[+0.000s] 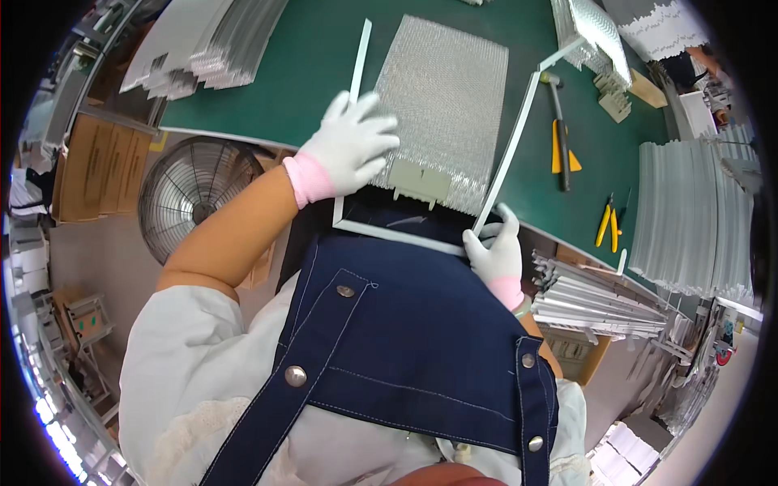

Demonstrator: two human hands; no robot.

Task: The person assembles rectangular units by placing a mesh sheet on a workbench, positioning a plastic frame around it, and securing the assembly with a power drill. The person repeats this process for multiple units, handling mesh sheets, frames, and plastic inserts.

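- Workshop with a green bench (312, 49); floor fan (198, 190) at left, stacked metal strips (681, 219) at right.
- Thin pale frame (512, 150) right in front of the person; its near side hangs past the bench edge, presumably so fingers can get round the corner.
- Far piece angles off to the right, so the far end is unclosed.
- Mesh pad (446, 81) lies flat between the frame's left and right sides; grey block (419, 182) at its near end, teeth facing the person.
- Left hand (350, 148): gloved, fingers spread over the left side, probably steadying it; can't tell if it grips underneath.
- Right hand (496, 251): gloved, looks to be pinching the near right corner, likely keeping it in place.
- Hammer (559, 125) and yellow pliers (606, 225) lie right of the frame, probably for easy right-hand reach.
- Containers: cardboard boxes (105, 166) at left; contents not visible.
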